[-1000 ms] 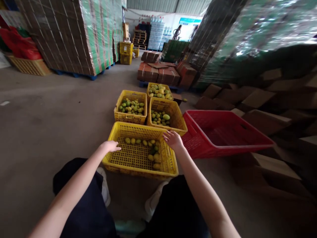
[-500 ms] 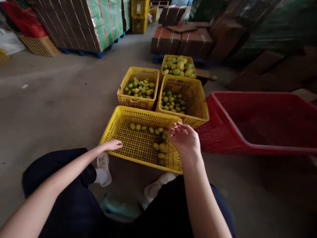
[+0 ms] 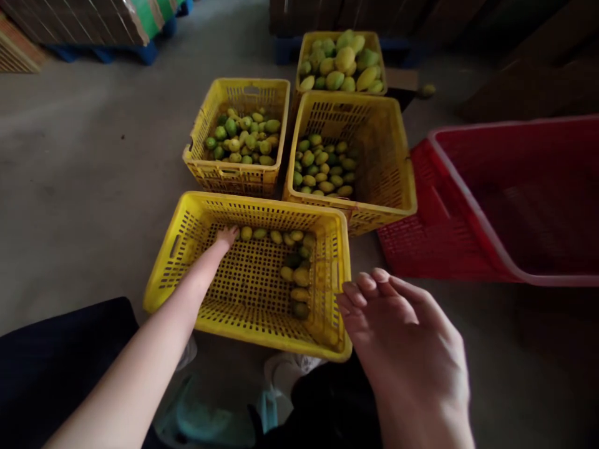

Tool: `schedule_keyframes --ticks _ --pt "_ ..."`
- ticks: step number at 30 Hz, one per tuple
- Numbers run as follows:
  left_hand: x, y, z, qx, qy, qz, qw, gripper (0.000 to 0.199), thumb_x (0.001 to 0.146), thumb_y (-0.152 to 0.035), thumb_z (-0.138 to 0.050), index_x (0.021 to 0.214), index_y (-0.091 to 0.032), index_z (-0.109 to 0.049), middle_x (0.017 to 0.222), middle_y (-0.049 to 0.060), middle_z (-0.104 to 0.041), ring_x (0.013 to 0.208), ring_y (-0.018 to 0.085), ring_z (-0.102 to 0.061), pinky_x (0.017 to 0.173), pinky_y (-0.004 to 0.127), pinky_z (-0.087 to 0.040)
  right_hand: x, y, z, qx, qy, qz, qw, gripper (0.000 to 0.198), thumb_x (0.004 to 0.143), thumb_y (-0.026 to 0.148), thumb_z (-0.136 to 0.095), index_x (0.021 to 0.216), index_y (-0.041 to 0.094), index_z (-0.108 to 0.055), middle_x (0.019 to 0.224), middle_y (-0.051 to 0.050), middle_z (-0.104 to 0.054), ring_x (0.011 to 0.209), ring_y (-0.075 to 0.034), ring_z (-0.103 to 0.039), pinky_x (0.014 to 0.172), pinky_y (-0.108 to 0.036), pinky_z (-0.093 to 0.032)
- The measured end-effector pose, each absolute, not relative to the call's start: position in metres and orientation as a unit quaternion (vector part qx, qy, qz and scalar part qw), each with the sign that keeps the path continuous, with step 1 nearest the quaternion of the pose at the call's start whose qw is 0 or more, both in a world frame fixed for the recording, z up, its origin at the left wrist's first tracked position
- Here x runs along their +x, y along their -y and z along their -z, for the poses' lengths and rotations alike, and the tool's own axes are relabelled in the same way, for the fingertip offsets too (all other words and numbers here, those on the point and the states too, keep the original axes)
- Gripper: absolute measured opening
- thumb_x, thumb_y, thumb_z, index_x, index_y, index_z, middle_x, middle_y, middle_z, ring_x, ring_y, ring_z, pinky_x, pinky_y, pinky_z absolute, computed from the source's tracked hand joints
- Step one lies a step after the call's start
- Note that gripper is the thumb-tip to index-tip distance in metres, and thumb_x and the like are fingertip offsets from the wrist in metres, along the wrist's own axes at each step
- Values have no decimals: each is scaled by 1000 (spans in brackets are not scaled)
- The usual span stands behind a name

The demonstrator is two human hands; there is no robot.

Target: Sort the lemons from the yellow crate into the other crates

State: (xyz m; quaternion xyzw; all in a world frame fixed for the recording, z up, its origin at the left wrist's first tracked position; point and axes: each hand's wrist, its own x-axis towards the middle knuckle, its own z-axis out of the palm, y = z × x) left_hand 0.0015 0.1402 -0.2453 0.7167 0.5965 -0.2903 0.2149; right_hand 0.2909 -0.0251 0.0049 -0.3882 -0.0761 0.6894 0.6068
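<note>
A shallow yellow crate (image 3: 248,340) stands before me, with green-yellow mangoes (image 3: 300,276) lined along its far side and right end. Deep inside it, my left hand (image 3: 228,235) has its fingers closed at the left end of the far row, on a mango that they mostly cover. My right hand (image 3: 402,337) is raised outside the crate's right end, palm up. Its fingers are loosely curled and apart, holding nothing.
Beyond stand a left yellow crate (image 3: 234,167) and a right yellow crate (image 3: 374,212), both part-filled with mangoes. A fuller crate (image 3: 304,53) is behind them. A large red basket (image 3: 407,231) sits to the right. A teal stool (image 3: 210,421) is below me.
My left hand has moved from the crate's near left rim to the far row of mangoes. My right hand has drawn back toward me and right. The view has tilted down and closer.
</note>
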Motion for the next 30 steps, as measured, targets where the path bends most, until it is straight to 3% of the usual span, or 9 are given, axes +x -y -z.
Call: schedule_keyframes --ticks 3,6,10,13,16,20,23,26,30 --pt "4 -151 253 733 -582 285 208 62 87 -13 -48 147 -26 -41 156 11 -34 135 37 -36 105 51 -33 289 24 0 -401 70 -691 598 14 84 24 -57 82 22 -70 76 -4 -63 69 -13 -63 65 -24 -56" --pt "9 -156 257 734 -585 281 201 51 91 -17 -41 142 -18 -48 151 18 -39 131 38 -40 103 51 -32 283 24 3 -413 44 -694 588 17 85 22 -54 80 21 -71 78 -6 -64 70 -13 -63 63 -24 -55" --pt "10 -153 253 715 -600 293 206 47 88 -31 -54 126 -5 -59 134 27 -54 124 43 -47 101 50 -33 278 22 2 -427 35 -679 596 15 83 21 -56 79 19 -71 77 -5 -62 67 -11 -61 58 -22 -53" --pt "4 -141 243 696 -604 310 236 49 78 -45 -68 107 -6 -69 109 22 -68 110 40 -58 93 43 -42 277 21 0 -443 31 -668 597 11 79 22 -60 76 20 -70 75 -4 -62 66 -12 -61 59 -24 -52" --pt "4 -124 221 689 -610 291 264 56 73 -61 -65 97 -11 -73 97 17 -72 97 34 -65 80 34 -47 276 21 4 -466 42 -655 594 7 75 26 -65 74 21 -70 76 -3 -65 70 -15 -63 64 -28 -54" --pt "22 -99 147 690 -555 118 450 59 79 -68 -53 87 -13 -74 81 10 -72 79 26 -67 68 30 -47 269 18 12 -509 82 -637 573 12 70 34 -71 76 23 -70 94 -4 -70 88 -22 -66 73 -35 -55" --pt "39 -88 66 693 -431 -11 578 63 88 -68 -38 91 -15 -72 81 8 -72 72 20 -65 67 29 -48 255 13 9 -523 105 -656 534 26 70 43 -73 90 27 -70 104 -3 -70 92 -23 -66 73 -36 -55" --pt "49 -91 11 759 -434 -93 476 62 96 -62 -27 103 -15 -67 79 6 -70 71 17 -64 70 28 -48 240 7 0 -496 143 -693 503 38 70 50 -74 98 26 -69 101 -3 -69 87 -22 -67 64 -34 -56" --pt "66 -91 22 776 -550 -148 269 46 99 -48 -31 110 -16 -63 83 5 -70 80 17 -66 76 28 -48 233 3 -8 -494 134 -684 520 32 64 40 -79 87 21 -68 89 -3 -69 72 -18 -67 50 -25 -52"
